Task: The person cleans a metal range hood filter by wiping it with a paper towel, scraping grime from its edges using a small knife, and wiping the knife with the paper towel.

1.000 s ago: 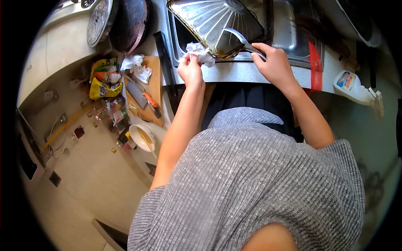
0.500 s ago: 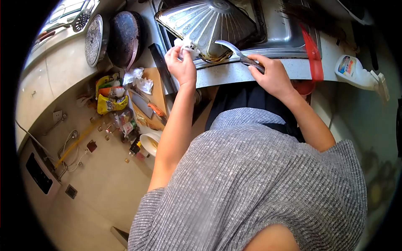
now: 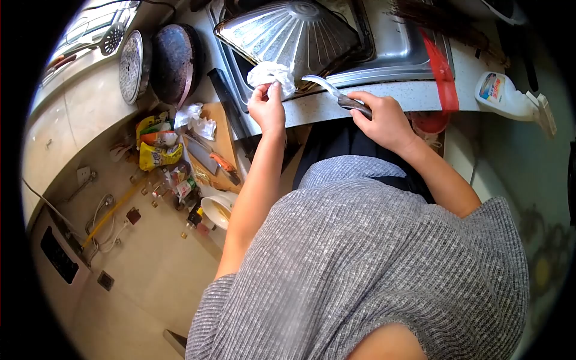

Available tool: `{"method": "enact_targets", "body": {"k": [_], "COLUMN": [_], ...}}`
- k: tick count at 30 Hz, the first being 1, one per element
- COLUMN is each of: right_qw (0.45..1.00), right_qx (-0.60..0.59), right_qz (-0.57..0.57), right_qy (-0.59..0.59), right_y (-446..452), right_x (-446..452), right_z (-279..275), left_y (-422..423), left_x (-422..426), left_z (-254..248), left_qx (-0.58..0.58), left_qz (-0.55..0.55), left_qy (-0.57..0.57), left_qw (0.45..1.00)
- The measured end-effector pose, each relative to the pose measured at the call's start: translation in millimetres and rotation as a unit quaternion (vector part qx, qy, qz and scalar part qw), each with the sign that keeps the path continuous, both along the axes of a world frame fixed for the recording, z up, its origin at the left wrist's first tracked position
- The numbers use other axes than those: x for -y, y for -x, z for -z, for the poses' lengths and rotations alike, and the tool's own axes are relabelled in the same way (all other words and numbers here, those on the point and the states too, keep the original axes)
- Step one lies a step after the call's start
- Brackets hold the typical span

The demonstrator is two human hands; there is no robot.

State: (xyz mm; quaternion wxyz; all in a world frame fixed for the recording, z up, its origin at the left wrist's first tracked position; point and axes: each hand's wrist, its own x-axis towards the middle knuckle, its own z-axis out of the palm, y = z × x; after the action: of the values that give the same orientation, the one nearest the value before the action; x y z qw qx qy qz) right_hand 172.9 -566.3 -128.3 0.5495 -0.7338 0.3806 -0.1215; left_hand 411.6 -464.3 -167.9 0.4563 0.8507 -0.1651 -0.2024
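My left hand (image 3: 267, 113) pinches a crumpled white paper towel (image 3: 271, 75) at the sink's front edge. My right hand (image 3: 384, 123) is closed around the dark handle of a curved knife (image 3: 330, 89), whose pale metal blade points left toward the paper towel. Just behind both hands, a ribbed, grimy metal panel (image 3: 294, 36) rests tilted over the stainless steel sink (image 3: 399, 57). The paper towel overlaps the panel's near edge in my view; whether they touch, I cannot tell.
A white spray bottle (image 3: 504, 96) lies at the right, near a red strip (image 3: 443, 69) hanging over the counter edge. Leftward are a dark round pan (image 3: 174, 63), a wooden board (image 3: 223, 135), an orange-handled knife (image 3: 223, 165), yellow packets (image 3: 159, 155) and a white bowl (image 3: 213, 207).
The paper towel shows larger and more spread above my left fingers, which have shifted slightly right and down. My right hand and the knife have moved a little left. The view has shifted slightly.
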Motion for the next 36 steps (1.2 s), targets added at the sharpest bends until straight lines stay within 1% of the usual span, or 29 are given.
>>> {"method": "enact_targets", "body": {"k": [2, 3, 5, 6, 7, 9, 10, 13, 14, 17, 18, 21, 22, 25, 28, 29, 31, 32, 35, 36], "right_qw": [1.0, 1.0, 1.0, 1.0, 1.0, 0.999, 0.998, 0.993, 0.992, 0.988, 0.987, 0.984, 0.984, 0.983, 0.994, 0.989, 0.98, 0.984, 0.992, 0.989], "right_qx": [0.007, 0.005, 0.0, -0.002, -0.004, 0.028, 0.044, 0.091, 0.098, 0.11, 0.107, 0.105, 0.105, 0.154, 0.06, 0.099, 0.154, 0.131, 0.073, 0.061], "right_qz": [0.003, 0.002, -0.008, -0.016, -0.025, -0.03, -0.032, -0.037, -0.044, -0.066, -0.075, -0.101, -0.109, -0.074, -0.041, 0.024, 0.101, 0.086, 0.029, 0.03], "right_qy": [0.008, 0.004, 0.0, 0.0, 0.001, 0.007, 0.011, 0.059, 0.067, 0.088, 0.094, 0.098, 0.097, 0.068, -0.078, -0.11, -0.069, -0.088, -0.099, -0.13], "right_y": [-0.1, 0.5, 0.9, 0.8, 0.0, -2.6, -4.1, -8.2, -9.3, -10.3, -10.2, -10.7, -10.2, -9.2, -0.9, 3.2, 11.3, 17.2, 27.4, 27.3], "right_x": [-0.7, 0.3, 2.0, 2.8, 3.3, 4.0, 4.0, 1.2, 1.3, 3.1, 4.2, 8.3, 8.6, 4.7, 10.3, 12.8, 19.2, 22.6, 22.3, 20.5], "right_z": [-1.0, -4.2, -9.8, -11.9, -14.0, -18.2, -19.7, -16.4, -17.2, -20.0, -20.7, -25.7, -26.7, -19.6, -27.4, -15.8, -0.5, 0.8, 7.0, 5.9], "left_y": [1.0, 2.8, 7.0, 5.7, 5.2, 4.9, 5.0, 0.4, 1.8, -12.8, -9.5, -19.5, -16.8, -14.3, -11.2, -16.4, -31.8, -34.2, -24.3, -21.5], "left_x": [-10.9, -12.2, -17.5, -20.8, -23.0, -24.3, -26.2, -21.2, -17.5, -21.0, -19.9, -19.8, -16.7, -19.1, -16.7, -22.2, -34.2, -33.6, -14.0, -6.9], "left_z": [7.0, 2.0, -10.6, -14.7, -18.9, -28.0, -32.2, -50.4, -58.5, -57.8, -57.8, -68.3, -75.9, -73.9, -85.6, -82.9, -74.1, -71.0, -75.5, -75.9], "left_qx": [-0.065, -0.14, -0.286, -0.336, -0.355, -0.393, -0.395, -0.404, -0.419, -0.423, -0.402, -0.399, -0.392, -0.342, -0.351, -0.36, -0.378, -0.369, -0.369, -0.397], "left_qz": [-0.05, -0.091, -0.171, -0.165, -0.159, -0.146, -0.106, -0.026, -0.016, 0.021, 0.015, 0.101, 0.09, 0.086, 0.063, 0.052, 0.031, 0.063, 0.043, 0.056], "left_qy": [0.039, 0.077, 0.152, 0.166, 0.165, 0.163, 0.166, 0.089, 0.096, 0.037, 0.062, 0.016, 0.007, 0.021, 0.017, 0.022, 0.032, 0.041, 0.042, 0.069], "left_qw": [0.996, 0.983, 0.931, 0.912, 0.906, 0.893, 0.897, 0.91, 0.903, 0.905, 0.913, 0.911, 0.916, 0.936, 0.934, 0.931, 0.925, 0.926, 0.927, 0.914]}}
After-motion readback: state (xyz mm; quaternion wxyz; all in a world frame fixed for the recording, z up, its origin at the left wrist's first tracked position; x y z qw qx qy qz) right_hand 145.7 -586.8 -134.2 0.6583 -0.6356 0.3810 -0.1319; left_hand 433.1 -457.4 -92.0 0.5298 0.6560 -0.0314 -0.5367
